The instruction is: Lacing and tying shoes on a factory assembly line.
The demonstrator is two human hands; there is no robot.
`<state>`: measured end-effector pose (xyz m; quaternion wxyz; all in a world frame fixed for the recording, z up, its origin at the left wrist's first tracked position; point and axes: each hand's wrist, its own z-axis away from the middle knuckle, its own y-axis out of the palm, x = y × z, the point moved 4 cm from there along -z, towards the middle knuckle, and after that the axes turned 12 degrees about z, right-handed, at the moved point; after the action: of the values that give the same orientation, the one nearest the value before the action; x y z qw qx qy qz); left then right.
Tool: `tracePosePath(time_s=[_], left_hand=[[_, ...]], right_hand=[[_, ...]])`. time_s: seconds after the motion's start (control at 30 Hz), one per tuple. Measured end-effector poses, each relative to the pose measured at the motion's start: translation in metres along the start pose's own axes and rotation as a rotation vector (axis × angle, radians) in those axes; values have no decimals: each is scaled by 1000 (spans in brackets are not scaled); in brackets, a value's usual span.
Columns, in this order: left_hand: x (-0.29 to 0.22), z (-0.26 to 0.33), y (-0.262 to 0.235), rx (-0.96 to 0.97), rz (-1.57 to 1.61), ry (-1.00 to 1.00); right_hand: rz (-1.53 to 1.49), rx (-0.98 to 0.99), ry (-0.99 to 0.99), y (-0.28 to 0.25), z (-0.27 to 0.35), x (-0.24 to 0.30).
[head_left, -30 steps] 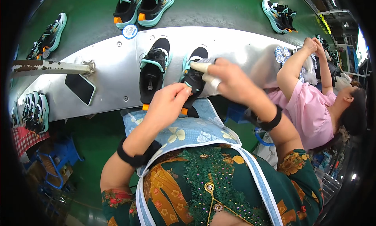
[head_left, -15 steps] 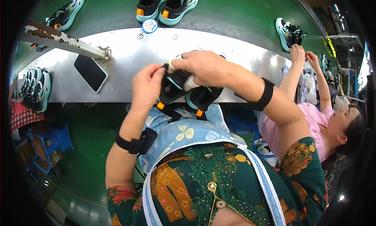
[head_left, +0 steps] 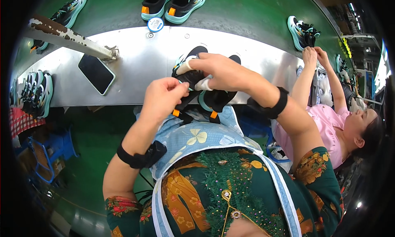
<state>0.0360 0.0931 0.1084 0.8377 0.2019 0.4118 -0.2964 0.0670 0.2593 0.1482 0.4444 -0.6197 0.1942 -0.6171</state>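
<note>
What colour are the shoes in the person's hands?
Black shoes with teal soles and orange heel tabs, seen in the head view.

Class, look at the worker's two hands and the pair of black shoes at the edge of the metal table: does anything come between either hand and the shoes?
Nothing visible does. The left hand and right hand both grip the black shoes directly.

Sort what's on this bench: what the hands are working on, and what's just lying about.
In hand:
- pair of black shoes, gripped by left hand and right hand

Lying about:
- black phone
- round blue-rimmed disc
- shoe pair on green belt
- rusty bar
</note>
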Motion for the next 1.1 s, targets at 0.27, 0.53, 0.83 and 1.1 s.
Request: tracePosePath(time_s=[0.27,0.53,0.83,1.1], left_hand=[[13,9,7,-146,-3,206],[10,11,9,-190,-66,255],[9,15,12,-242,-98,318],[9,16,11,-236,-138,318]], right_hand=[[302,-285,2,3,15,6],[445,-479,108,18,13,7],[561,-472,111,13,13,10],[485,-448,79,14,13,12]])
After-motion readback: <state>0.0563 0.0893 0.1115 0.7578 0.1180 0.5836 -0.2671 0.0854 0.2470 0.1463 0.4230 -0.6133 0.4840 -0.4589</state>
